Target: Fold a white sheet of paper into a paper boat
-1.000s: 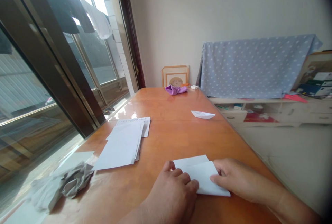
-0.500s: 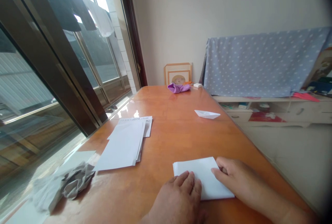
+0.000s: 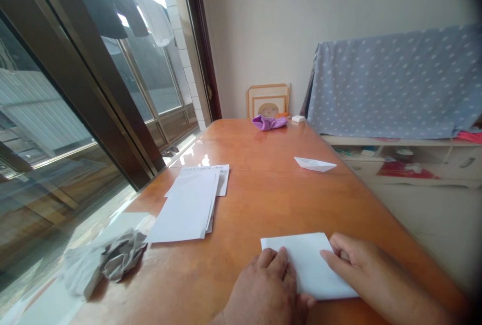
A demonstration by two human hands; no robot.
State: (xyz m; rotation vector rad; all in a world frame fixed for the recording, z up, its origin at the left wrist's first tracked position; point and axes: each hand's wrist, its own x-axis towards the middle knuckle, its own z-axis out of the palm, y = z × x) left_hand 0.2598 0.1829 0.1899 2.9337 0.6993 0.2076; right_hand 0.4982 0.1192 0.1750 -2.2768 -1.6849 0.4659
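Note:
A folded sheet of white paper [image 3: 314, 264] lies at the near side of the table, in front of me. My left hand [image 3: 267, 280] is on its left part, fingers bent and pressed against the paper, the thumb by the near edge. At the right edge my right hand [image 3: 357, 259] pinches the paper between thumb and curled forefinger. Farther off, to the right, sits a folded paper boat [image 3: 315, 165]. A stack of white sheets [image 3: 184, 209] lies to the left, its rear sheet bearing handwriting.
The brown wooden table [image 3: 248, 164] stretches away toward the wall. A crumpled grey cloth [image 3: 122, 254] lies at the left, near more paper. At the far end are a purple cloth [image 3: 269, 122] and a small white box [image 3: 298, 119]. Glass doors [image 3: 75, 114] line the left side.
The view has swung slightly, so the folded paper and both hands appear lower and more to the right. My left thumb now shows at the paper's near edge.

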